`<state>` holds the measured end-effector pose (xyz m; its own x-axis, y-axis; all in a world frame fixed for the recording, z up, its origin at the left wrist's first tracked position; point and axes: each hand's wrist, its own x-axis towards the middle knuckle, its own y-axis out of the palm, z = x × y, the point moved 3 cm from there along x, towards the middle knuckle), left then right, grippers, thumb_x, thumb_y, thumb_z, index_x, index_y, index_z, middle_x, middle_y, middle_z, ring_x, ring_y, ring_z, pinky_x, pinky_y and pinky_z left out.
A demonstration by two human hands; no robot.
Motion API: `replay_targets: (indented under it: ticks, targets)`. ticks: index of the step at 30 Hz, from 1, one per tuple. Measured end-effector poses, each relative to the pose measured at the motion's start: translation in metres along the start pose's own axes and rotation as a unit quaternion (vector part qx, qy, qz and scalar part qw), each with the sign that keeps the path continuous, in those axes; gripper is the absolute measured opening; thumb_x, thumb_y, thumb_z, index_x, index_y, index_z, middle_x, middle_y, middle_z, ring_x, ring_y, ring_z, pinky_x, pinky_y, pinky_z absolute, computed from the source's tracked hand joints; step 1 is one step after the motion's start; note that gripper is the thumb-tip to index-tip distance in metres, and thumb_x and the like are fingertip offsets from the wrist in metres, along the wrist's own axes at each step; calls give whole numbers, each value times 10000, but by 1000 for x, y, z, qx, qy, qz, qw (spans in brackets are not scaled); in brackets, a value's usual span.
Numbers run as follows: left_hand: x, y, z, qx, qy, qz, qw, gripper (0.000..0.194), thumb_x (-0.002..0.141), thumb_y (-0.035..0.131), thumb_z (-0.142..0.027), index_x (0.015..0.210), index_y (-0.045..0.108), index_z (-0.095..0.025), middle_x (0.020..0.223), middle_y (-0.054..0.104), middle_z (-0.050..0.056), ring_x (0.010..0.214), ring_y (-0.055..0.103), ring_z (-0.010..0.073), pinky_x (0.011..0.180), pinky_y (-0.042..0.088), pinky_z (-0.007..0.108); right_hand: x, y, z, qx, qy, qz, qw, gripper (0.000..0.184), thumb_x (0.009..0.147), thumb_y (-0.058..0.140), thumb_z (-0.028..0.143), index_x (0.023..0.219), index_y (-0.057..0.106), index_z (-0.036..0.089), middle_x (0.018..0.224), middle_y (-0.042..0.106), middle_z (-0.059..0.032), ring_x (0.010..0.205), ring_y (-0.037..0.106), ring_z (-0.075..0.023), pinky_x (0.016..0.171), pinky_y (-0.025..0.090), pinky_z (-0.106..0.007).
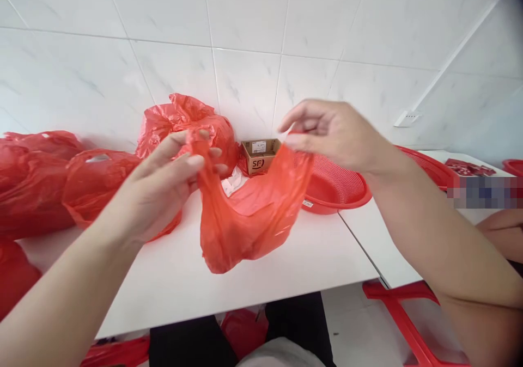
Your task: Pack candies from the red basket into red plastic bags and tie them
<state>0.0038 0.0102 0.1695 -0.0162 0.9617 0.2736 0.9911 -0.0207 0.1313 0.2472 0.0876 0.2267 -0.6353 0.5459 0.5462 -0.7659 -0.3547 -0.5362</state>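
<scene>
Here, mid-frame, the bag [251,222] sags between and below left hand [159,184] and right hand [337,133], each pinching one end.

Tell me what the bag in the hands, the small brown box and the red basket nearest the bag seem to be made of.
The bag: probably thin plastic film, slightly shiny; it creases softly. The box: likely cardboard, with a dull brown surface and dark printing. The basket: apparently moulded plastic, with regular small holes.
</scene>
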Motion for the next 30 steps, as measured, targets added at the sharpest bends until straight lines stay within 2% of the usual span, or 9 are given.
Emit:
replay_targets:
  ticks: [3, 6, 9, 12, 16, 19, 23, 27, 30]
  targets:
    - [9, 19, 12, 102, -70, 117, 985, 575, 793, 732, -292, 1320, 500, -308, 926, 630, -16, 775, 613, 130, 752, 526, 305, 19, 36, 6, -6, -7, 111, 994, 64, 854, 631, 138, 908, 660, 155, 751, 620, 20, 670, 582, -78, 601, 477, -205]
    - [14, 28, 26, 180, -137, 177, 958, 543, 726, 784, -321, 1224, 578, -256, 923, 581, -2, 728, 540, 119, 640, 493, 268, 33, 70, 10, 10, -14, 149, 989, 72, 869, 590, 145, 922, 637, 160, 791, 626, 12, 709, 594, -88, 621, 488, -219]
    - [18, 20, 35, 178, -157, 133, 962, 310, 792, 711, -446, 966, 637, -201, 721, 472, -39, 594, 430, 88, 548, 431, 234, 38, 86, 1, 36, -17, 105, 994, 131, 872, 566, 158, 994, 611, 175, 936, 644, -11, 841, 616, -111, 681, 513, -240]
    - [20, 8, 41, 150, -178, 92, 968, 353, 858, 607, -533, 809, 602, -183, 620, 387, -57, 523, 366, 73, 515, 385, 217, 32, 90, -26, 37, 17, 78, 996, 275, 845, 501, 86, 1084, 575, 199, 1087, 630, -25, 848, 617, -103, 721, 524, -268]
    - [20, 0, 46, 139, -184, 111, 967, 397, 898, 538, -548, 739, 551, -184, 543, 415, -54, 497, 390, 86, 531, 392, 228, 15, 92, -48, 10, 48, 84, 995, 244, 809, 512, 76, 1016, 563, 195, 906, 627, 8, 816, 606, -115, 769, 517, -303]
    - [21, -4, 48, 121, -163, 109, 973, 353, 912, 529, -524, 847, 598, -184, 668, 608, 3, 591, 528, 121, 641, 465, 274, 5, 87, -34, 69, 33, 33, 997, 182, 803, 530, 81, 947, 533, 191, 872, 585, 15, 807, 594, -107, 760, 515, -284]
    - [18, -5, 45, 188, -102, 160, 964, 243, 867, 628, -421, 812, 681, -191, 769, 674, 22, 776, 619, 158, 807, 489, 302, -2, 88, -14, 136, 16, 64, 988, 153, 836, 557, 109, 960, 545, 197, 965, 608, -11, 928, 609, -129, 865, 517, -319]
    - [11, 3, 42, 323, -42, 174, 929, 64, 796, 642, -245, 798, 697, -212, 822, 708, 9, 806, 658, 174, 764, 513, 293, -1, 102, -41, 161, 64, 29, 984, 179, 950, 467, 198, 1102, 561, 209, 1085, 633, -41, 1049, 599, -144, 966, 484, -356]
    - [7, 6, 43, 481, 67, 97, 869, 172, 722, 534, -85, 779, 636, -210, 715, 667, -33, 607, 607, 127, 553, 463, 229, -3, 123, -70, 175, 119, 74, 975, 248, 998, 408, 249, 1189, 565, 226, 1071, 645, -34, 1027, 608, -143, 953, 489, -347]
